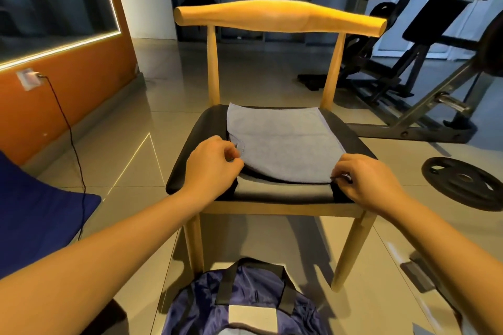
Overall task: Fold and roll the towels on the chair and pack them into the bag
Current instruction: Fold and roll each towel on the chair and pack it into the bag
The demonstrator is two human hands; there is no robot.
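A pale grey-blue towel (pixel 283 141) lies flat on the black seat of a wooden chair (pixel 280 17). My left hand (pixel 215 168) pinches the towel's near left corner. At the near right corner, my right hand (pixel 367 179) pinches the edge between thumb and fingers. On the floor in front of the chair lies a dark blue bag (pixel 245 304) with black handles, partly cut off by the bottom of the view.
A weight plate (pixel 462 182) lies on the tiled floor right of the chair, with a gym bench frame (pixel 424 106) behind it. A black cable (pixel 73 144) hangs from a wall socket at the left. A blue cushion (pixel 35 215) sits at the left edge.
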